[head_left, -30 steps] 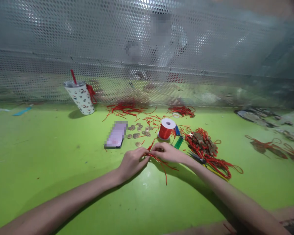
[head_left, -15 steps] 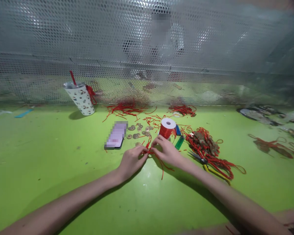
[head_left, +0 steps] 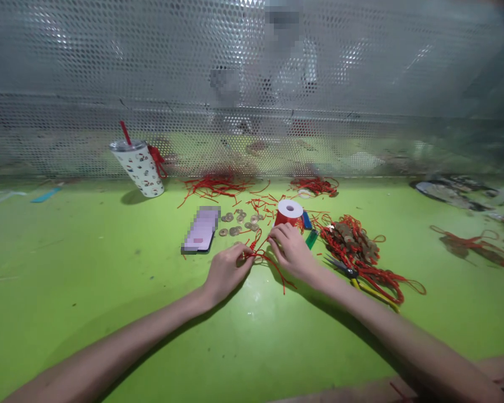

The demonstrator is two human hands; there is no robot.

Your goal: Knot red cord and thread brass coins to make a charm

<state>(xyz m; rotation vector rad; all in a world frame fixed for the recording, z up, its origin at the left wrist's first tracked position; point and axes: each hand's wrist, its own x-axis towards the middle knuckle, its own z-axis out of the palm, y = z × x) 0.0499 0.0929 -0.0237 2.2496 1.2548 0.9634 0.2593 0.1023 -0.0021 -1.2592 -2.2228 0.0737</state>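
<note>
Between thumb and fingers, my left hand (head_left: pixel 230 268) pinches a red cord (head_left: pixel 273 262) whose loose ends trail over the green table. My right hand (head_left: pixel 292 249) is closed on a strand of the same cord, up and to the right, with the strand stretched between both hands. A small braided loop of the cord stands up just beyond my left fingertips. Right behind my right hand stands a spool of red cord (head_left: pixel 289 211) with a white top. Several brass-coloured coins (head_left: pixel 234 230) lie beyond my left hand.
A phone (head_left: pixel 202 229) lies left of the coins, and a patterned tumbler (head_left: pixel 140 170) stands behind it. Yellow-handled scissors (head_left: pixel 353 274) and a pile of corded coins (head_left: pixel 353 243) lie to the right. Red cord scraps (head_left: pixel 218 186) lie along the perforated screen (head_left: pixel 172 112).
My right hand has moved up and right, away from my left hand, drawing out a strand of red cord. My left hand keeps its pinch in nearly the same place.
</note>
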